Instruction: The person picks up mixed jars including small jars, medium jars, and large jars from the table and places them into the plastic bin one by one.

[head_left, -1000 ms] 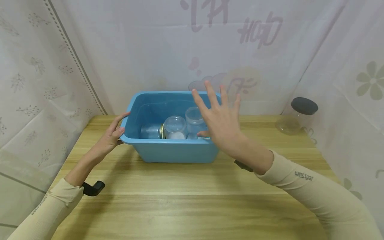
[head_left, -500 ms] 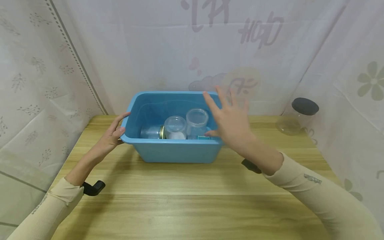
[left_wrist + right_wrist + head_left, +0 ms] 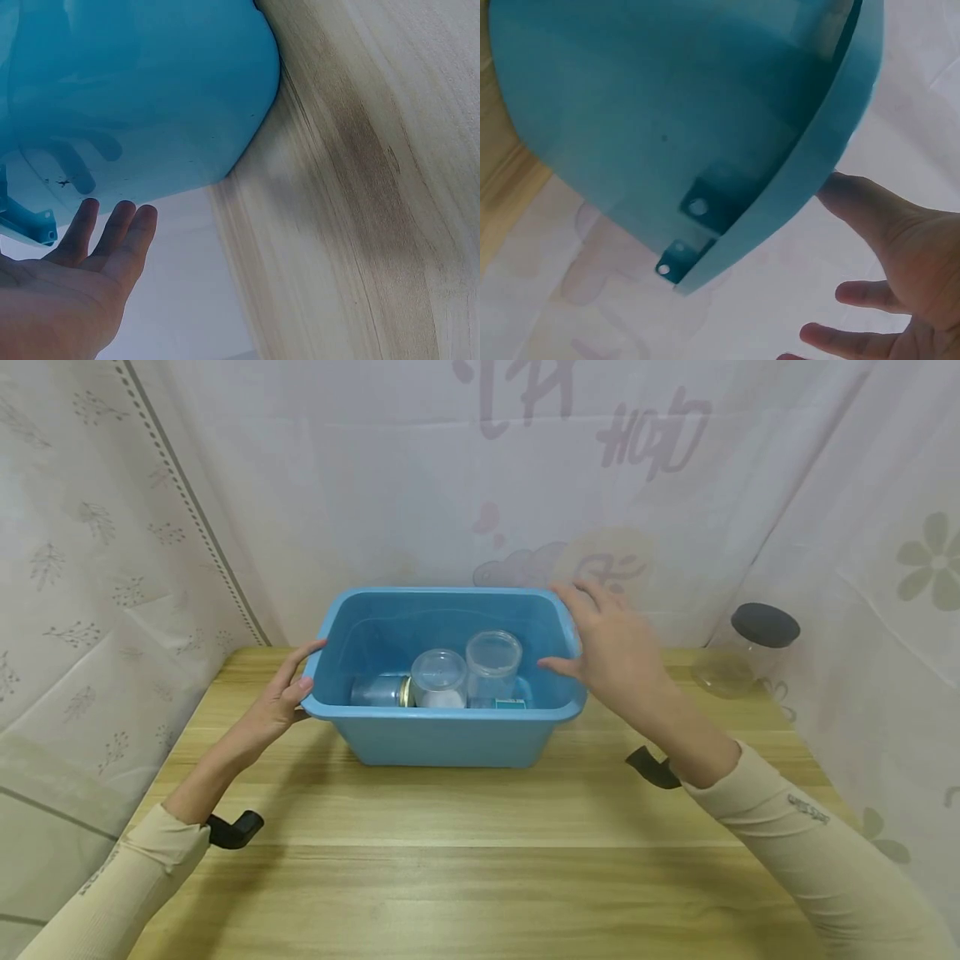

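Observation:
In the head view, a blue plastic bin [image 3: 450, 739] stands on the table. Its left rim is held by my left hand [image 3: 273, 697], with the thumb on top; the left wrist view shows three of its fingers [image 3: 131, 247] below the rim, outside the wall. My right hand [image 3: 618, 652] is spread at the right rim, thumb reaching over the edge. In the bin, a clear jar with a gold lid [image 3: 378, 692] lies on its side. Next to it are a clear jar with something white at its lower part [image 3: 438, 672] and a taller clear jar [image 3: 493, 656].
A clear jar with a dark lid [image 3: 750, 639] stands at the table's back right. The wooden table [image 3: 450, 860] extends in front of the bin. Patterned white curtains [image 3: 375, 485] hang behind and at both sides. A small teal label [image 3: 510, 703] shows inside the bin.
My right hand has moved right and down, from over the bin's right part to its right rim, uncovering the taller jar. My left hand has kept its place on the left rim.

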Demonstrator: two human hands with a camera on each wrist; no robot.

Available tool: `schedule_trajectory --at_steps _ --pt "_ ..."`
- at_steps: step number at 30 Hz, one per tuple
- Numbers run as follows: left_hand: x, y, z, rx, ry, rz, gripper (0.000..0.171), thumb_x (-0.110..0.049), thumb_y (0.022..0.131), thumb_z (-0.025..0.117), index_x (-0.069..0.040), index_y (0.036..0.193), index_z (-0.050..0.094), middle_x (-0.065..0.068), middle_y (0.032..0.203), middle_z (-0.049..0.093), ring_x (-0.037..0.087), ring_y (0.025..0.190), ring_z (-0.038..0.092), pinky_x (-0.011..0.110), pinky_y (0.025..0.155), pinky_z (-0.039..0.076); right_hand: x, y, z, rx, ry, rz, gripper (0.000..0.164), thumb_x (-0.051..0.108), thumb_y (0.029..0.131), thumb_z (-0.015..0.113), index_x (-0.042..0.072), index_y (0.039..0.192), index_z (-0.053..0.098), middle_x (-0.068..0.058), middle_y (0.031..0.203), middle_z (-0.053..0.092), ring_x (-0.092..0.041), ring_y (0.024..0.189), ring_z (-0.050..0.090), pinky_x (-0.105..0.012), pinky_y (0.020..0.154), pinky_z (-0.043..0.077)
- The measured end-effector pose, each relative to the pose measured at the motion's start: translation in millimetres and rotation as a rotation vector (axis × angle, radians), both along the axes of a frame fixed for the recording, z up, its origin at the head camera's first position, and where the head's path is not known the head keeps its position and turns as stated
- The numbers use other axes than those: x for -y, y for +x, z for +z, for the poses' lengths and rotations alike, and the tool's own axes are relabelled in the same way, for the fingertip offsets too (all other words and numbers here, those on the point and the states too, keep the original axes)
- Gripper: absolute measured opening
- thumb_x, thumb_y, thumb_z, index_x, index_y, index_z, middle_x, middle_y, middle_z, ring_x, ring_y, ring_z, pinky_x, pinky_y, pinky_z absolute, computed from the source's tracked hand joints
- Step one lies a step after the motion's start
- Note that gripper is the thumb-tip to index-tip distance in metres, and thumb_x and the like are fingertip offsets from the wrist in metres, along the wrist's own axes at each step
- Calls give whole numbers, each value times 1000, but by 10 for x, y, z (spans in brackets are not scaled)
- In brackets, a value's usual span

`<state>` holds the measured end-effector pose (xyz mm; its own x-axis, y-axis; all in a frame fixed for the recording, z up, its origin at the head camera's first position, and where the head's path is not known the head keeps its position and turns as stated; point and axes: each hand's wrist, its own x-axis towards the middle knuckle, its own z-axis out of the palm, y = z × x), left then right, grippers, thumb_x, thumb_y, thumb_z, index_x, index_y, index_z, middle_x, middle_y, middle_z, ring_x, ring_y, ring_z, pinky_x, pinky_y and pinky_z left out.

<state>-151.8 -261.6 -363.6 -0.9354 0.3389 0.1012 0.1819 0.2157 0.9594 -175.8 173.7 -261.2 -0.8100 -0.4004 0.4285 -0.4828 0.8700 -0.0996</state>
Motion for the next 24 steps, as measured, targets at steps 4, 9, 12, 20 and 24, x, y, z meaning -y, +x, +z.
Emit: schedule_trajectory --at_steps 4,9,12,20,24 --pt "-4 0 -1 1 17 -7 55 -31 112 35 -30 164 14 30 154 25 48 132 39 66 101 33 -68 -48 -29 15 -45 -10 90 32 73 95 2 145 50 -21 137 53 -41 125 50 -59 90 49" --pt "-6 7 1 5 11 -3 55 -31 113 34 -30 164 13 31 154 26 49 133 37 69 101 30 -178 -105 -81 57 -130 -12 85 30 76 93 3 145 50 -21 138 54 -42 125 50 -60 90 48" --pt "5 3 0 3 -1 2 55 -31 113 33 -31 164 14 32 148 34 45 130 42 67 101 32 -255 -144 -116 89 -186 -6 81 26 78 92 4 144 51 -21 141 53 -43 127 50 -60 95 45" --pt "12 -2 6 7 -18 11 55 -33 112 34 -31 163 14 33 138 44 34 123 49 66 102 34 -458 -234 -198 87 -359 13 70 23 81 90 5 140 58 -18 138 58 -44 114 60 -60 91 49" --pt "2 7 13 3 -17 15 55 -33 112 35 -30 163 14 34 134 47 34 122 50 66 102 33 -530 -274 -241 102 -419 18 69 22 81 90 10 141 59 -15 138 60 -42 115 61 -59 88 51"
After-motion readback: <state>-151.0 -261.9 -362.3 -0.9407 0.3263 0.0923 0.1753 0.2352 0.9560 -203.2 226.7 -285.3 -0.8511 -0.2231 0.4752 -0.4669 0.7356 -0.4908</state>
